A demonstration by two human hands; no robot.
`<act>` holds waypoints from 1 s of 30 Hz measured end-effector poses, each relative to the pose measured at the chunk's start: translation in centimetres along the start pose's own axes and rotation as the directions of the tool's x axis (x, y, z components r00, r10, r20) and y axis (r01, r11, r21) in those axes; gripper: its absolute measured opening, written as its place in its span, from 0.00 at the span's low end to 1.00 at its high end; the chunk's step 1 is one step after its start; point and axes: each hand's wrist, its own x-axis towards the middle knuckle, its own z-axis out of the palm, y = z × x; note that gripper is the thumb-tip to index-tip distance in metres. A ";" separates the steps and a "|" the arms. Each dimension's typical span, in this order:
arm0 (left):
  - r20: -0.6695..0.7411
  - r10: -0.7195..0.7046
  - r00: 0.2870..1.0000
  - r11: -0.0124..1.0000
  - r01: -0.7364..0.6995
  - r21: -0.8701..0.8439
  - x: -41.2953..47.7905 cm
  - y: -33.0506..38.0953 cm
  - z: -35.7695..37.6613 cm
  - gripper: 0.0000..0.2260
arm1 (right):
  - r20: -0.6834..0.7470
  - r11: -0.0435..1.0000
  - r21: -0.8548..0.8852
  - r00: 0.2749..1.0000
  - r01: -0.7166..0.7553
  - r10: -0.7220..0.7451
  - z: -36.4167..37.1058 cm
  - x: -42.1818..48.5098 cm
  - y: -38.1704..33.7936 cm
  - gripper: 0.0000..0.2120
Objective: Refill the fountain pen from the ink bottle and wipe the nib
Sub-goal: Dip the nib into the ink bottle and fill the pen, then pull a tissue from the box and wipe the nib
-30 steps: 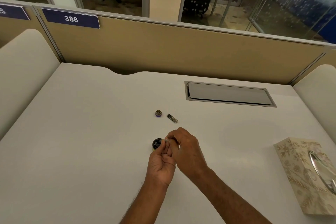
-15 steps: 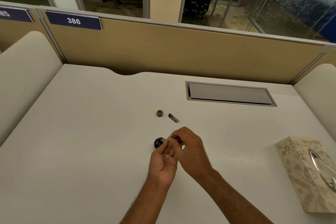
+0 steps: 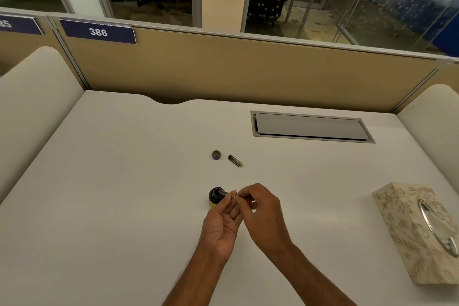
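A small dark ink bottle (image 3: 215, 198) stands uncapped on the white desk (image 3: 124, 194), near the middle. My left hand (image 3: 221, 226) and my right hand (image 3: 263, 216) meet just right of it, both pinching a thin clear pen part (image 3: 227, 194). One end of that part points into the bottle's mouth. Most of the part is hidden by my fingers. Farther back lie the bottle's round cap (image 3: 216, 155) and a short dark pen piece (image 3: 235, 160), side by side and apart from my hands.
A floral tissue box (image 3: 419, 233) with a metal-rimmed slot sits at the right edge. A grey cable hatch (image 3: 310, 126) is set into the desk at the back right. Beige partitions wall in the desk on three sides.
My fingers have shifted slightly on the pen part, and its end now shows over the bottle's mouth. The bottle, cap and pen piece have stayed put.
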 end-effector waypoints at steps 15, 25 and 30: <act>0.015 0.191 0.981 0.849 -0.173 0.499 -1.1 -0.1 -1.4 0.11 | 0.029 0.929 0.200 0.949 -0.312 0.313 0.2 -2.8 0.8 0.10; 0.072 0.283 0.956 0.769 -0.271 0.579 -3.5 0.8 -0.4 0.10 | 0.024 0.869 0.351 0.931 -0.348 0.364 -0.2 -4.1 -1.3 0.06; 0.115 0.290 0.950 0.733 -0.298 0.611 -5.2 1.5 -0.2 0.09 | 0.044 0.811 0.441 0.912 -0.384 0.408 -0.5 -5.3 -2.4 0.04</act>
